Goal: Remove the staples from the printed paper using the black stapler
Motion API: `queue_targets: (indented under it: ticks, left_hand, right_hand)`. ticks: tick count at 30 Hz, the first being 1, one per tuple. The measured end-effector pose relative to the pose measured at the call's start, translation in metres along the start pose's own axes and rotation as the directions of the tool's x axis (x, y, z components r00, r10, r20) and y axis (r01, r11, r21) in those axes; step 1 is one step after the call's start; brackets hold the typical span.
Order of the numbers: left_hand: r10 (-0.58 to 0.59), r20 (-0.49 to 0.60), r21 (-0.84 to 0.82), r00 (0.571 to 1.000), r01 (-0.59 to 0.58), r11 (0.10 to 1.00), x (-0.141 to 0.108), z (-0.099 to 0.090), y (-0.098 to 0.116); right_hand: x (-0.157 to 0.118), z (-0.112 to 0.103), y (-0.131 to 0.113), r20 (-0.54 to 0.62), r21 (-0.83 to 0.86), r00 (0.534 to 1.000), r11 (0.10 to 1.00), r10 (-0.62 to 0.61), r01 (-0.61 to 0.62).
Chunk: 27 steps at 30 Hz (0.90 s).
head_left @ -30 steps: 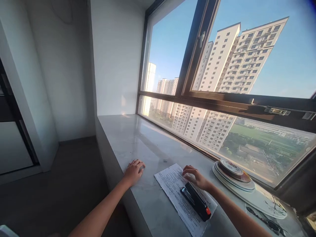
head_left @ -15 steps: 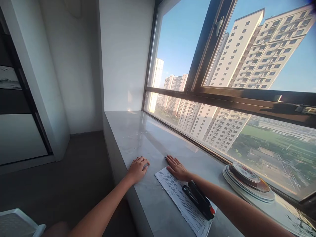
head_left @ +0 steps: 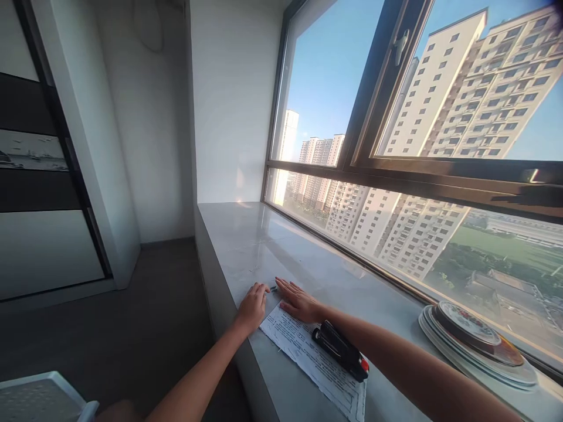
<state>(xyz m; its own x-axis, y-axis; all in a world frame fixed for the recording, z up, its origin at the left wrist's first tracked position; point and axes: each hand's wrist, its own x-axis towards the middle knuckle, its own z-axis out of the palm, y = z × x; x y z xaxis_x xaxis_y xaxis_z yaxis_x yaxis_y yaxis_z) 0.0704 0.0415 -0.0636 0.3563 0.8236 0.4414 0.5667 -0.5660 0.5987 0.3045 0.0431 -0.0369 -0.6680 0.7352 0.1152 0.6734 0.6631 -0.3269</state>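
Observation:
My right hand (head_left: 299,302) lies flat, fingers stretched out, over the far end of a printed sheet of paper (head_left: 303,360) on the window sill. A black stapler (head_left: 339,350) with a red tip rests on the sheet, beside my right forearm. My left hand (head_left: 253,306) is at the sill's near edge by the paper's corner, its fingers bent and pressed together. Between the fingertips of both hands is a small dark sliver (head_left: 273,288), too small to name. Whether my left fingers grip it is hard to see.
A stack of plates (head_left: 475,337) stands on the sill (head_left: 233,240) at the right, by the window frame (head_left: 352,170). The sill drops off on the left to a dark floor (head_left: 171,310). A white chair-like edge (head_left: 48,381) shows at lower left.
My right hand has moved left, and the sheet with the stapler has shifted left toward the sill's edge. Both hands are closer together. The view has turned slightly left.

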Motion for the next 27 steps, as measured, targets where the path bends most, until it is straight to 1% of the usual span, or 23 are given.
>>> queue_targets:
  ticks: [2, 5, 7, 8, 9, 11, 13, 14, 16, 19, 21, 24, 27]
  left_hand:
    - [-0.009, -0.004, 0.007, 1.000, 0.009, 1.000, -0.001, 0.000, 0.000]
    - [-0.021, -0.014, 0.016, 1.000, 0.021, 1.000, -0.001, 0.002, -0.004]
    - [-0.009, -0.015, 0.019, 1.000, 0.009, 1.000, -0.002, 0.005, -0.006]
    - [0.006, -0.011, 0.023, 1.000, -0.005, 1.000, -0.002, 0.006, -0.006]
    - [0.025, -0.002, 0.030, 1.000, -0.025, 0.999, -0.002, 0.006, -0.006]
    - [0.066, 0.020, 0.043, 0.998, -0.067, 0.997, -0.004, 0.006, -0.005]
    - [0.085, 0.033, 0.053, 0.996, -0.086, 0.995, -0.005, 0.005, -0.002]
    - [0.082, 0.033, 0.055, 0.996, -0.083, 0.995, -0.005, 0.005, -0.001]
    - [0.065, 0.033, 0.049, 0.997, -0.066, 0.997, -0.005, 0.004, 0.000]
    - [0.041, 0.035, 0.018, 0.999, -0.041, 0.999, -0.004, 0.003, -0.001]
    - [0.032, 0.028, -0.023, 0.999, -0.032, 0.999, -0.002, 0.002, -0.003]
    - [-0.005, 0.011, -0.122, 1.000, 0.006, 0.993, 0.001, -0.001, -0.009]
    - [-0.039, -0.009, -0.220, 0.999, 0.036, 0.975, 0.005, -0.004, -0.015]
  right_hand:
    - [-0.013, 0.001, 0.003, -0.110, -0.061, 0.992, 0.995, 0.066, -0.073]
    - [-0.044, 0.004, 0.002, -0.288, -0.149, 0.939, 0.960, 0.189, -0.239]
    - [-0.064, 0.005, -0.005, -0.338, -0.148, 0.913, 0.945, 0.229, -0.292]
    - [-0.072, 0.005, -0.012, -0.332, -0.133, 0.916, 0.950, 0.225, -0.282]
    - [-0.078, 0.004, -0.019, -0.309, -0.114, 0.929, 0.962, 0.202, -0.247]
    - [-0.080, 0.003, -0.036, -0.249, -0.073, 0.963, 0.989, 0.104, -0.125]
    - [-0.072, 0.003, -0.052, -0.177, -0.043, 0.983, 0.998, -0.041, 0.034]
    - [-0.065, 0.003, -0.058, -0.137, -0.032, 0.983, 0.993, -0.121, 0.118]
    - [-0.048, 0.004, -0.066, -0.062, -0.025, 0.962, 0.964, -0.267, 0.266]
    - [-0.023, 0.010, -0.070, 0.011, -0.066, 0.910, 0.907, -0.415, 0.415]
    - [-0.010, 0.015, -0.071, 0.044, -0.101, 0.877, 0.872, -0.478, 0.480]
    - [0.001, 0.020, -0.071, 0.076, -0.136, 0.833, 0.822, -0.548, 0.553]
    - [0.006, 0.022, -0.072, 0.081, -0.164, 0.812, 0.796, -0.578, 0.583]
